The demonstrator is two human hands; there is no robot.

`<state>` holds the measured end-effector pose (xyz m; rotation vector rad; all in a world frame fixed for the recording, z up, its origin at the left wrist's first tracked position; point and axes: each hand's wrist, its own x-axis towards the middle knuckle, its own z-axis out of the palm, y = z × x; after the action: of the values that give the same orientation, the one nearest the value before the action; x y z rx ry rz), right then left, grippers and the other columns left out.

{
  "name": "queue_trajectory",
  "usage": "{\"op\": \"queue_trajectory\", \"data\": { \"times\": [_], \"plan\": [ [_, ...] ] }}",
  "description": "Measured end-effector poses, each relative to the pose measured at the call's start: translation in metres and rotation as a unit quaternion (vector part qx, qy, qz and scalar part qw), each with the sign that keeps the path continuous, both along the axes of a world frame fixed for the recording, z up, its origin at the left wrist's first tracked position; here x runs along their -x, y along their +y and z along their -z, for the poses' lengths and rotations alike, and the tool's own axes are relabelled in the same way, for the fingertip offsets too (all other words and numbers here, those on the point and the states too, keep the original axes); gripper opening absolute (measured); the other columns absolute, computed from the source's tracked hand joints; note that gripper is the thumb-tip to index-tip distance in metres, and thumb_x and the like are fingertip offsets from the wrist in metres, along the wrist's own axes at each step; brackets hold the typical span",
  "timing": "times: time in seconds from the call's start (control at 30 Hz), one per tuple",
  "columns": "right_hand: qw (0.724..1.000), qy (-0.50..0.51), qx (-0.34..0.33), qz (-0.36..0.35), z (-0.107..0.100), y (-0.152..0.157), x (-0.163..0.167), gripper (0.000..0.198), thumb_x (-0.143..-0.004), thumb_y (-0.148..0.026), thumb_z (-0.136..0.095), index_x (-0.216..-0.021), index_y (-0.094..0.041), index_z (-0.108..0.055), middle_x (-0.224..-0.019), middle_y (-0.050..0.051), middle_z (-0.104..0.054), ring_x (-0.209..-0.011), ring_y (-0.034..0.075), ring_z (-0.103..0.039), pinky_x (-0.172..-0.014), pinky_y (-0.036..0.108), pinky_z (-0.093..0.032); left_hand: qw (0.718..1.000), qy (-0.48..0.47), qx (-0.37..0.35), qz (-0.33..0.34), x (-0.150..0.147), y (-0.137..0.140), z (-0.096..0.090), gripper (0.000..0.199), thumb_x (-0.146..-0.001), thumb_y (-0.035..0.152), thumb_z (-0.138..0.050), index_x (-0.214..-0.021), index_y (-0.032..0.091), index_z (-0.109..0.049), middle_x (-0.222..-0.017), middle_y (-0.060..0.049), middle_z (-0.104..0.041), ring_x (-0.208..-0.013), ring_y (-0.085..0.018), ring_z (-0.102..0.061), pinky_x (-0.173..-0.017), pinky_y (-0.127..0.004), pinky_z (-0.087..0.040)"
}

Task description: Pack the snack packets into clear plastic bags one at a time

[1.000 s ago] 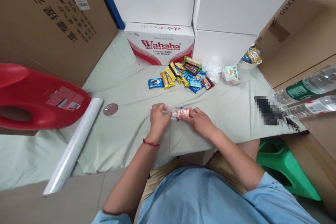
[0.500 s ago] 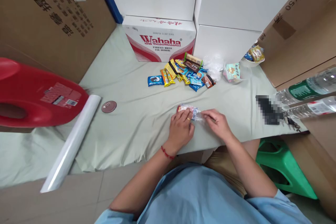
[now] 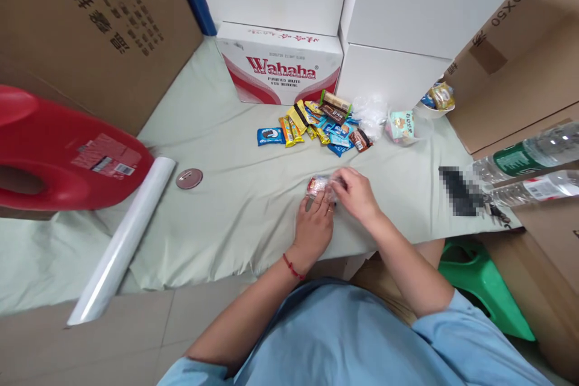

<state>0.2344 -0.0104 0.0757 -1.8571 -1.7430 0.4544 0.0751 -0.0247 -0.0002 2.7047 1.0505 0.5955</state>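
On the pale green cloth in front of me lies a small packet in clear crinkled plastic, with a red and brown part at its left end. My left hand grips it from the near side, fingers laid over it and holding it against the table. At its right end, my right hand is closed in a pinch on the clear plastic. The fingers of both hands hide much of the packet. Beyond them is a pile of wrapped snacks in blue, yellow and brown.
Behind the snacks stands a white Wahaha carton. Crumpled clear plastic and a bowl of snacks are right of it. A round brown disc, white roll and red jug lie left; bottles lie right.
My right hand has moved left, bringing the plastic's right end in over the packet near my left fingers. My left hand's fingers have shifted and spread slightly. The view has shifted a little.
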Motion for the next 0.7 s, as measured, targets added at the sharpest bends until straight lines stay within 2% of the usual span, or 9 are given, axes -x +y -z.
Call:
{"op": "queue_trajectory", "data": {
  "times": [0.1, 0.17, 0.27, 0.33, 0.43, 0.53, 0.6, 0.7],
  "plan": [
    [0.993, -0.085, 0.075, -0.027, 0.007, 0.033, 0.031, 0.018, -0.098, -0.015, -0.051, -0.097, -0.019, -0.069, -0.102, 0.01, -0.065, -0.088, 0.022, -0.061, -0.08, 0.031, -0.046, 1.0, 0.003, 0.012, 0.004, 0.003, 0.0, 0.001, 0.04, -0.097, 0.009, -0.049, -0.131, 0.01, -0.068, -0.144, -0.02, -0.067, -0.147, -0.033, -0.052, -0.12, -0.053, -0.041],
    [0.987, -0.116, 0.101, -0.039, 0.015, 0.045, 0.045, 0.021, -0.1, -0.015, -0.049, -0.1, -0.018, -0.07, -0.105, 0.011, -0.064, -0.087, 0.022, -0.06, -0.081, 0.031, -0.046, 1.0, 0.002, 0.022, -0.012, 0.011, -0.003, -0.001, 0.042, -0.097, 0.01, -0.049, -0.136, 0.01, -0.065, -0.149, -0.021, -0.063, -0.15, -0.034, -0.049, -0.122, -0.056, -0.04],
    [0.985, -0.14, 0.086, -0.041, 0.025, 0.046, 0.053, 0.023, -0.102, -0.014, -0.047, -0.105, -0.017, -0.07, -0.107, 0.012, -0.063, -0.093, 0.023, -0.059, -0.086, 0.032, -0.046, 0.999, -0.011, 0.018, -0.046, 0.031, -0.015, -0.004, 0.051, -0.097, 0.013, -0.051, -0.148, 0.011, -0.054, -0.163, -0.021, -0.049, -0.159, -0.039, -0.033, -0.124, -0.066, -0.033],
    [0.985, -0.155, 0.069, -0.038, 0.029, 0.04, 0.054, 0.022, -0.104, -0.017, -0.047, -0.106, -0.017, -0.07, -0.108, 0.013, -0.063, -0.098, 0.025, -0.057, -0.09, 0.035, -0.047, 0.998, -0.031, 0.011, -0.055, 0.047, -0.024, -0.003, 0.052, -0.097, 0.015, -0.052, -0.149, 0.012, -0.053, -0.164, -0.022, -0.047, -0.16, -0.04, -0.029, -0.125, -0.067, -0.033],
    [0.984, -0.169, 0.026, -0.057, 0.033, 0.029, 0.056, 0.021, -0.104, -0.034, -0.058, -0.109, -0.017, -0.07, -0.115, 0.015, -0.061, -0.108, 0.03, -0.052, -0.097, 0.041, -0.047, 0.997, -0.067, 0.018, -0.041, 0.063, -0.033, 0.0, 0.042, -0.098, 0.015, -0.052, -0.139, 0.015, -0.061, -0.149, -0.02, -0.062, -0.152, -0.035, -0.044, -0.123, -0.062, -0.04],
    [0.979, -0.189, 0.009, -0.074, 0.033, 0.023, 0.058, 0.032, -0.095, -0.046, -0.073, -0.113, -0.019, -0.07, -0.119, 0.016, -0.06, -0.112, 0.033, -0.05, -0.095, 0.044, -0.049, 0.994, -0.096, 0.042, -0.04, 0.067, -0.032, 0.003, 0.034, -0.096, 0.012, -0.052, -0.126, 0.018, -0.067, -0.135, -0.017, -0.069, -0.142, -0.033, -0.055, -0.118, -0.06, -0.047],
    [0.977, -0.203, 0.017, -0.071, 0.032, 0.025, 0.058, 0.031, -0.092, -0.041, -0.077, -0.114, -0.021, -0.07, -0.117, 0.015, -0.061, -0.11, 0.033, -0.051, -0.092, 0.043, -0.05, 0.991, -0.112, 0.053, -0.046, 0.065, -0.03, 0.003, 0.03, -0.095, 0.011, -0.052, -0.119, 0.019, -0.069, -0.132, -0.016, -0.07, -0.139, -0.032, -0.057, -0.117, -0.06, -0.049],
    [0.976, -0.209, 0.039, -0.055, 0.025, 0.031, 0.049, 0.017, -0.096, -0.026, -0.068, -0.112, -0.021, -0.07, -0.113, 0.016, -0.063, -0.106, 0.032, -0.054, -0.091, 0.042, -0.05, 0.985, -0.152, 0.063, -0.046, 0.064, -0.029, 0.002, 0.025, -0.095, 0.011, -0.053, -0.112, 0.02, -0.07, -0.126, -0.014, -0.071, -0.136, -0.032, -0.059, -0.113, -0.057, -0.054]
  ]
}}
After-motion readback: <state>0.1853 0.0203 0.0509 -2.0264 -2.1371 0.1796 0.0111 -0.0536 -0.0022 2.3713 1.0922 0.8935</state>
